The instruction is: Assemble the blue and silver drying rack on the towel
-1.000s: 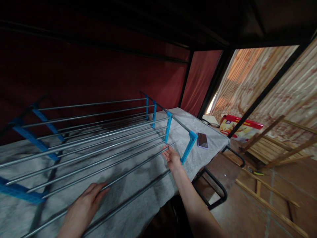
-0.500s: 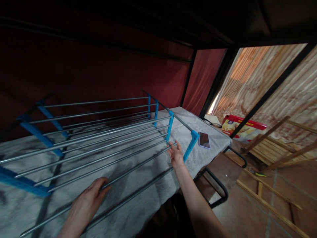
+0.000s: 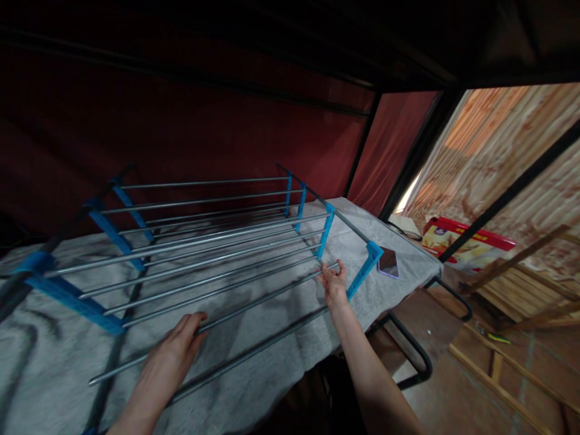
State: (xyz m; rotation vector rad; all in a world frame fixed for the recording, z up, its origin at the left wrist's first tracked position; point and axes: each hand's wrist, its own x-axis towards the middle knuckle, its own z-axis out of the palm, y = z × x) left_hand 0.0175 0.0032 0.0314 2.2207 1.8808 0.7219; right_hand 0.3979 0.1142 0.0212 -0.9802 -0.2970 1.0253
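A grey metal rod (image 3: 260,303) lies across both hands. My left hand (image 3: 174,353) is closed around its left half, with the rod's free end sticking out beyond the wrist. Near the right end of the rod, the fingers of my right hand (image 3: 334,283) pinch it, close to a blue plastic bracket (image 3: 363,270). Behind the hands lies a partly built rack, with several metal rods (image 3: 217,234) running between blue brackets on either side. A dark frame tube (image 3: 267,355) runs along the near side, below the held rod.
The rack rests on a grey cloth (image 3: 290,338) over a bed-like surface with a red wall (image 3: 203,133) behind. A phone (image 3: 388,263) lies right of the rack. Black metal bars (image 3: 423,362) jut out at the near edge. A red-and-yellow box (image 3: 466,241) and wooden frames (image 3: 496,365) are further right.
The camera view has turned a little left, so the rack, phone and box appear further right. Both hands keep their hold on the rod, with little movement relative to the rack.
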